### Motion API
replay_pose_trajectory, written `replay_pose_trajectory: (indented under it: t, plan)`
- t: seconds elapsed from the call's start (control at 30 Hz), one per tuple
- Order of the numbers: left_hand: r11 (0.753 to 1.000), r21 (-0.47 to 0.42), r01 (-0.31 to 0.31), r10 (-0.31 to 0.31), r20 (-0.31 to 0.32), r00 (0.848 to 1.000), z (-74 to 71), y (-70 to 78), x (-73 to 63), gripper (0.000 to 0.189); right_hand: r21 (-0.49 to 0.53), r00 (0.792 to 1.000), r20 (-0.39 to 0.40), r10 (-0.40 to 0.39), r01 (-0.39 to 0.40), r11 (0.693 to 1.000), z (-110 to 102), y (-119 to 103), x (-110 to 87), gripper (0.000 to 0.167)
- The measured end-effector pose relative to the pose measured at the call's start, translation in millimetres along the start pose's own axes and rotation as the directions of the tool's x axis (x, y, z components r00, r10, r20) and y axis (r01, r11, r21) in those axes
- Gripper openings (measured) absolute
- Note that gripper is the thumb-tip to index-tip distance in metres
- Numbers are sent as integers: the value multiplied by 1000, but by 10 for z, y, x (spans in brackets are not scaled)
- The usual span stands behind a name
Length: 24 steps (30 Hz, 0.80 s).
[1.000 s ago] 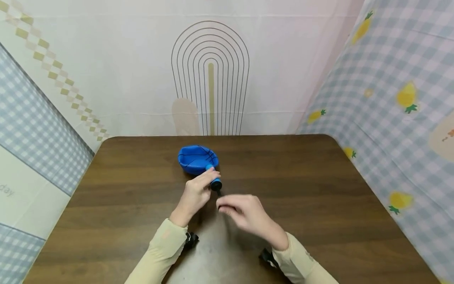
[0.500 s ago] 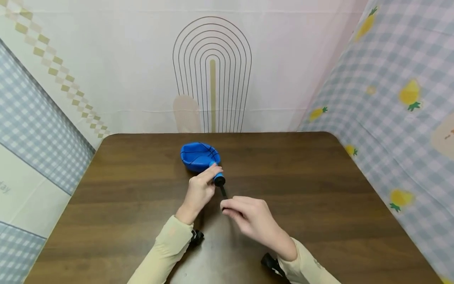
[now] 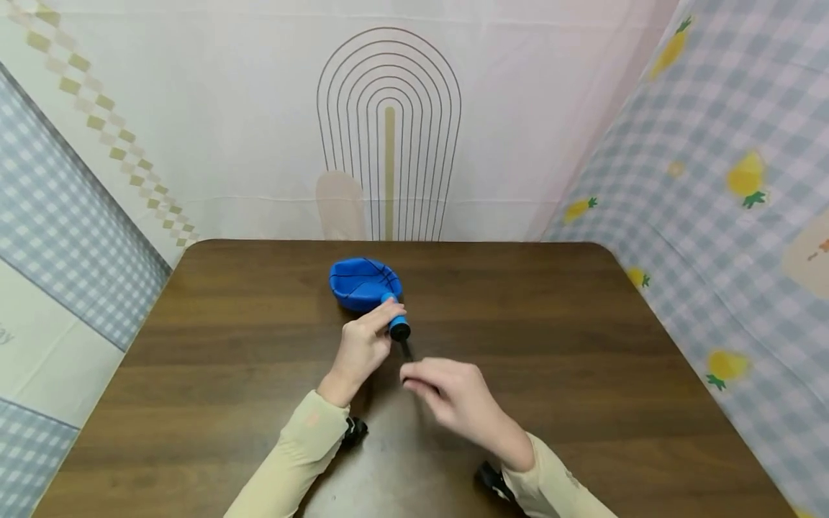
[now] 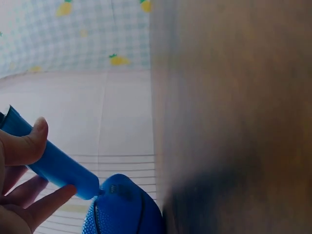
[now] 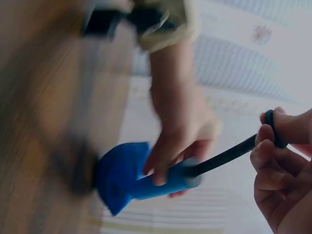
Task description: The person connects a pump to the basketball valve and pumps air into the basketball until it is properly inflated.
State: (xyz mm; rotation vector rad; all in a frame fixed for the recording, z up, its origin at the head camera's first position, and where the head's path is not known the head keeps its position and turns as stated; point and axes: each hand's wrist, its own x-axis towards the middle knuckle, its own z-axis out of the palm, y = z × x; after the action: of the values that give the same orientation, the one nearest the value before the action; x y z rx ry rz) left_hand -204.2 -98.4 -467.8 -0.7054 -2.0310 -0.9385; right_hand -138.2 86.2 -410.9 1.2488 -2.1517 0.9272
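Note:
A blue ball (image 3: 359, 280) with black lines, sunken in on top, sits on the table toward its far side. My left hand (image 3: 361, 349) grips the blue barrel of a hand pump (image 4: 63, 165), whose tip meets the ball in the left wrist view. The pump slants up from the ball toward me, its black end cap (image 3: 399, 332) facing the head camera. My right hand (image 3: 456, 396) pinches the handle (image 5: 273, 127) at the end of the black rod (image 5: 226, 158), which is drawn partly out of the barrel.
The brown wooden table (image 3: 550, 331) lies under both hands, its far edge meeting a white printed curtain (image 3: 518, 129). A checked cloth with yellow fruit prints (image 3: 699, 237) hangs along the right side. Black wrist straps (image 3: 494, 480) show under both sleeves.
The pump rod shows longer between the barrel and my right hand than a second ago. Both hands keep their hold, and the deflated ball stays at the pump's tip.

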Motion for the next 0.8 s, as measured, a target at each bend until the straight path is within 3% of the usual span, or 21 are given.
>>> replay_pose_trajectory:
  t: [0.07,0.13,0.3,0.4,0.5,0.6,0.73,0.8]
  plan:
    - [1000,0,-4,4,-17,1000,-6,-19,2,36,2,998,-5,-56,56,998,-33,-72,-23,6]
    - [1000,-3,-18,18,-27,999,-10,-19,6,36,-3,998,-21,-58,58,998,-40,-75,-17,7]
    - [999,-12,-34,34,-42,999,-18,39,32,34,-36,995,-47,88,-90,995,44,146,117,10]
    - [1000,-5,-9,9,-41,999,-26,65,38,31,-22,985,-8,170,-170,985,127,284,191,12]
    - [1000,-8,21,-21,-21,1000,-21,56,31,28,18,979,24,201,-201,979,177,327,168,11]
    - [999,-8,43,-43,-6,999,0,16,21,28,50,986,25,168,-169,984,145,240,86,9]
    - [999,-5,54,-54,-16,998,5,-26,30,31,57,999,2,38,-38,998,50,83,11,10]
    - [999,-12,45,-46,-18,999,3,-24,35,32,32,1000,-12,15,-15,999,45,78,9,12]
